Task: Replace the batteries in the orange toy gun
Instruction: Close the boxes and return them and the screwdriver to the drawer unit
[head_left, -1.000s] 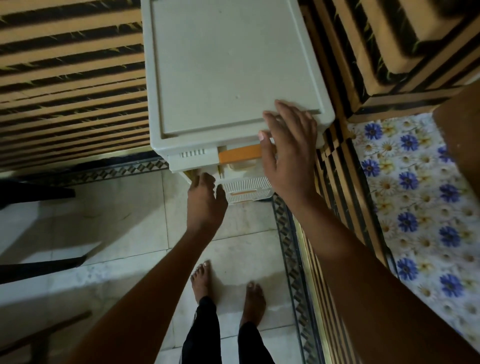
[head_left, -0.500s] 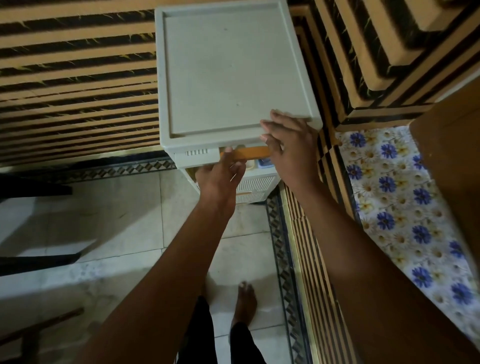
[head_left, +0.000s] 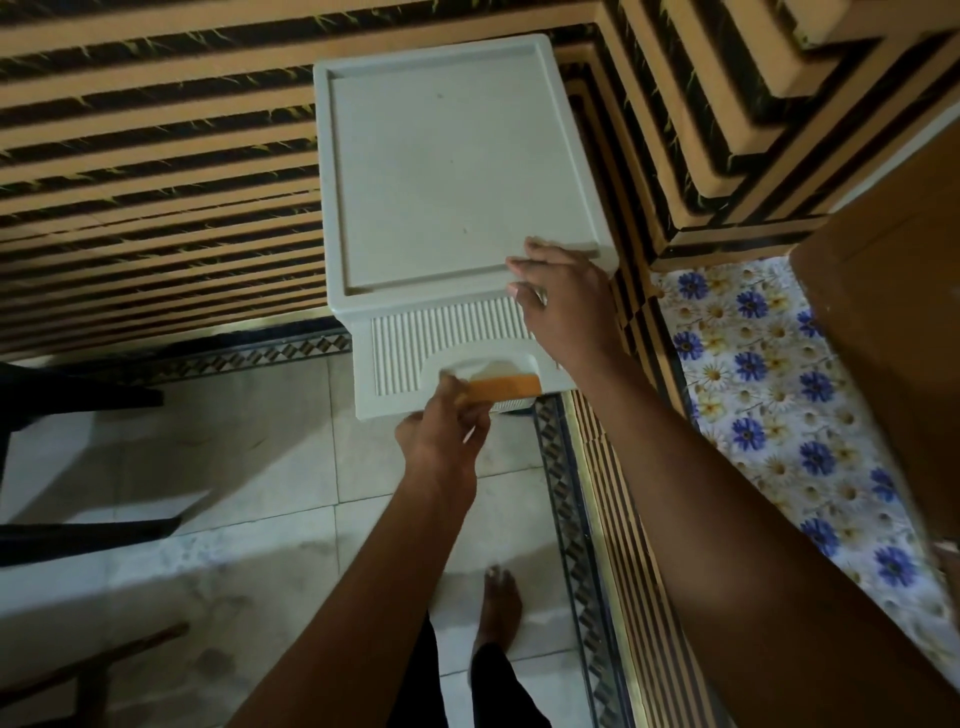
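I'm at the fetch stage, judging by the scene: neither the orange toy gun nor any batteries are in view, so I can't tell where the gun is; it may be inside the drawer unit (head_left: 457, 171), but nothing visible confirms that. My left hand (head_left: 444, 441) is at the front of the unit, fingers curled onto the orange handle (head_left: 506, 385) sitting in the scooped recess of the ribbed drawer front (head_left: 410, 345); thumb side looks pinched on the handle's left end, rest of the grip is hidden by my own knuckles. The ribbed front shows tilted up toward me below the unit's top edge, so the drawer looks part-way out or hinged open; can't tell which, and no contents show. My right hand (head_left: 566, 306) lies flat, fingers straight and spread, pressing on the front right corner of the unit's top, holding nothing, just bracing it. Another slotted drawer front peeks out under the handle. The unit stands against the striped wall (head_left: 156, 156), flowered cloth (head_left: 769, 395) well off to its right. Next move, my guess: keep the top braced, pull the handle toward me until the inside shows, then look for the gun or batteries.
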